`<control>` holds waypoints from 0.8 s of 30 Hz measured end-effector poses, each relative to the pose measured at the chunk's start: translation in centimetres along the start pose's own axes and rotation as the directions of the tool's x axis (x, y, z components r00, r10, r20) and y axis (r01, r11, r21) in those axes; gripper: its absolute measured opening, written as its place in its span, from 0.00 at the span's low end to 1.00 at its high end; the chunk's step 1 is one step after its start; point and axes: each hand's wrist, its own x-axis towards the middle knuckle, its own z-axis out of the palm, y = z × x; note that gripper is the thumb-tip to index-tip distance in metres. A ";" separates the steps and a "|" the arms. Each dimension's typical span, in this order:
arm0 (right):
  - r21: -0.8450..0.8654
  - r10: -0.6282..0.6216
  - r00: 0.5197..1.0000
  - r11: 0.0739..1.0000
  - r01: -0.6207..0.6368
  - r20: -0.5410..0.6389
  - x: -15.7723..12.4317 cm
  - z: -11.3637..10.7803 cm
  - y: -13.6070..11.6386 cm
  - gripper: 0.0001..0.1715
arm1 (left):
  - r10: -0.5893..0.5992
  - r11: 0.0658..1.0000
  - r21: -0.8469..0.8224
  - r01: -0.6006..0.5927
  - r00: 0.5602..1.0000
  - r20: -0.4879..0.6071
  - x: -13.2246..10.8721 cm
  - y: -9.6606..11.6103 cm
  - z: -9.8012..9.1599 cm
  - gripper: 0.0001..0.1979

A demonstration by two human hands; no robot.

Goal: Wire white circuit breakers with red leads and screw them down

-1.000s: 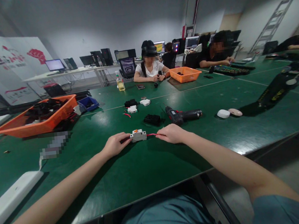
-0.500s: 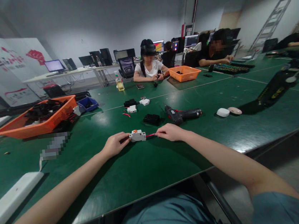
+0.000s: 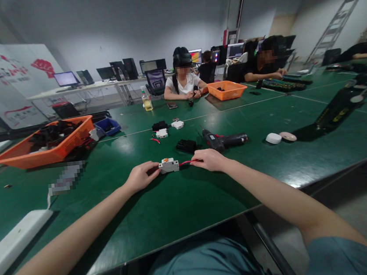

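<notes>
A small white circuit breaker (image 3: pixel 169 165) with an orange toggle sits on the green table (image 3: pixel 184 199) in front of me. My left hand (image 3: pixel 140 176) grips its left end with closed fingers. A thin red wire (image 3: pixel 186 162) runs out of its right side. My right hand (image 3: pixel 208 160) pinches that wire a short way from the breaker. A black cordless screwdriver (image 3: pixel 225 140) lies just beyond my right hand, with a black part (image 3: pixel 186 145) to its left.
An orange basket (image 3: pixel 43 142) of black parts and a blue bin (image 3: pixel 108 126) stand at the left, a white power strip (image 3: pixel 11 243) near left. More breakers (image 3: pixel 162 133) lie further back. Other people sit across the table by another orange basket (image 3: pixel 227 90).
My right hand has lifted slightly with the red wire; the wire now bows upward a little. The left hand and the breaker stay put.
</notes>
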 end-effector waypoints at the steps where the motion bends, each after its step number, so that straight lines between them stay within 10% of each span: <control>1: 0.010 0.002 1.000 1.000 -0.002 0.007 0.0 0.0 0.1 0.17 | 0.001 1.000 -0.002 -0.001 1.000 0.001 0.0 0.0 0.0 0.17; 24: 0.166 0.025 1.000 0.986 -0.022 -0.013 0.4 0.8 0.6 0.11 | -0.019 1.000 0.003 0.019 1.000 0.013 0.0 0.0 -0.1 0.18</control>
